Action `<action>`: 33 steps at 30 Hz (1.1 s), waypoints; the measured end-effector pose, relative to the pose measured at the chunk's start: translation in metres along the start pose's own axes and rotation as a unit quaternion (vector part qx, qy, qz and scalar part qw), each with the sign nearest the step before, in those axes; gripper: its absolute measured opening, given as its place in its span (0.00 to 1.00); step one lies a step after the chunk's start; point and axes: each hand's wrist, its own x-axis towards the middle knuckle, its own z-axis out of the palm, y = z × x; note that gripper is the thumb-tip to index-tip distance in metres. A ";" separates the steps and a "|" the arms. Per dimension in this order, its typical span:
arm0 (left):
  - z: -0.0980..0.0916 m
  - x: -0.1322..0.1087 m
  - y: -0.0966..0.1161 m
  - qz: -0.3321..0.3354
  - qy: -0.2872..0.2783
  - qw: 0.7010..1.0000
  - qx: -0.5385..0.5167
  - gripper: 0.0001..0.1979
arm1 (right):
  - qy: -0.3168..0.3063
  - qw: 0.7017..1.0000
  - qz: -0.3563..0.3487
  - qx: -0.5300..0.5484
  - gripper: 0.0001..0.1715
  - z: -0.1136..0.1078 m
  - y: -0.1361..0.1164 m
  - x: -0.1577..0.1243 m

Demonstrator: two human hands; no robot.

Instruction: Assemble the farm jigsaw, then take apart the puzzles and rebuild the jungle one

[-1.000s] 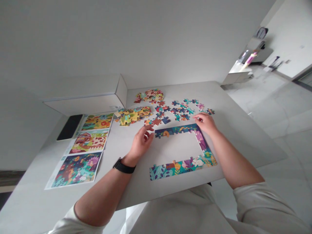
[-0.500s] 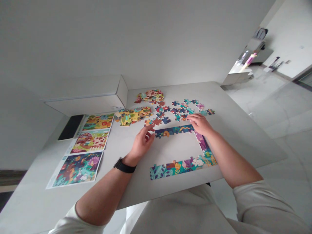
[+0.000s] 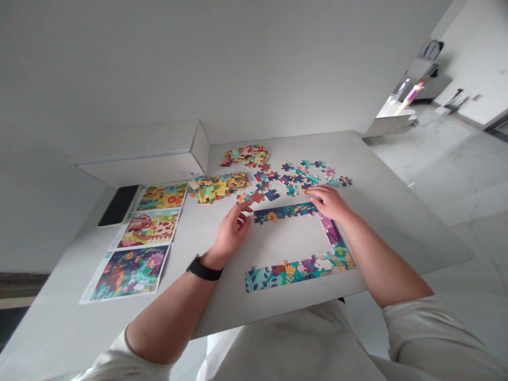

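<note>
A partly joined puzzle border (image 3: 293,271) lies on the white table, with a top strip, a right side and a bottom strip. My left hand (image 3: 234,227) rests by the left end of the top strip, fingers curled loosely and apart, near some brown pieces (image 3: 257,197). Above the top right corner is my right hand (image 3: 329,201), its fingertips at an orange piece among the loose dark and teal pieces (image 3: 291,180); whether it grips that piece is hard to tell.
Yellow pieces (image 3: 216,188) and red-pink pieces (image 3: 248,154) form two piles further back. Three printed pictures (image 3: 130,272), a black phone (image 3: 118,205) and a white box (image 3: 146,166) are at the left. A wall (image 3: 238,69) stands behind the table.
My right hand has shifted very slightly, partly with a small camera movement, and stays by the orange piece. My left hand keeps its place beside the top strip.
</note>
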 end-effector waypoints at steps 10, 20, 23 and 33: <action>0.000 0.001 -0.001 0.004 0.030 0.999 0.016 0.22 | 0.044 0.999 0.009 0.012 0.19 0.000 0.001 -0.001; 0.004 0.001 -0.008 0.043 0.048 0.998 -0.003 0.22 | 0.089 0.994 -0.066 0.013 0.15 -0.043 -0.035 0.022; 0.004 0.002 -0.006 0.041 0.045 0.998 -0.003 0.23 | -0.007 0.996 -0.091 0.013 0.19 -0.029 -0.056 0.054; 0.002 0.002 -0.010 0.056 0.065 0.996 0.011 0.26 | -0.130 0.989 -0.056 -0.037 0.29 0.037 -0.085 0.110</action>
